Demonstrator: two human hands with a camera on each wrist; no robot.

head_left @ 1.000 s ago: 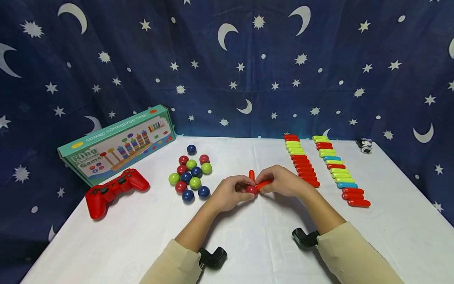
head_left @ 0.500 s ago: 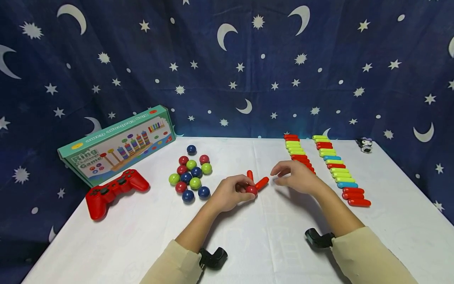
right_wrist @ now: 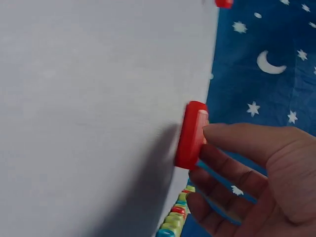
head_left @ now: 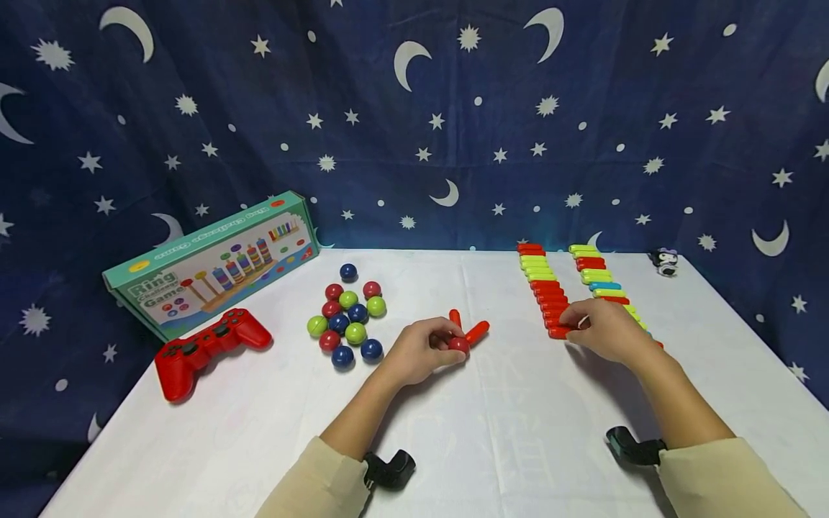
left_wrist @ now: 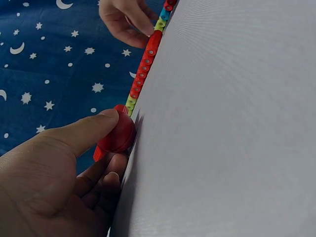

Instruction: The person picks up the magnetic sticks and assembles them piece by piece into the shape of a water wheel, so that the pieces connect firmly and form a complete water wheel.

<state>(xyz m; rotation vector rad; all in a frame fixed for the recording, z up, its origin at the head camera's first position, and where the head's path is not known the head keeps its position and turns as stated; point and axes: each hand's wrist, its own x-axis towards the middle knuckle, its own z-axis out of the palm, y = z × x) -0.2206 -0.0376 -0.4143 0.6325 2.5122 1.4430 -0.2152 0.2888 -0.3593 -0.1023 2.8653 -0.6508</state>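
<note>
My left hand holds a glossy red ball between thumb and fingers, low over the white table. Two red sticks spread out from the ball like a V, the other pointing away. In the left wrist view the thumb lies on the ball. My right hand is at the near end of the left row of sticks, thumb and fingertips on its nearest red stick. The right wrist view shows this red stick pinched by the thumb and a finger.
Several red, green and blue balls lie left of centre. A red game controller and a ring game box stand farther left. A second row of coloured sticks runs behind my right hand; a small figurine sits at the back right.
My right hand has let go of the red stick beside the ball and moved right to the left row, where it grips another red stick. The left hand stays on the ball.
</note>
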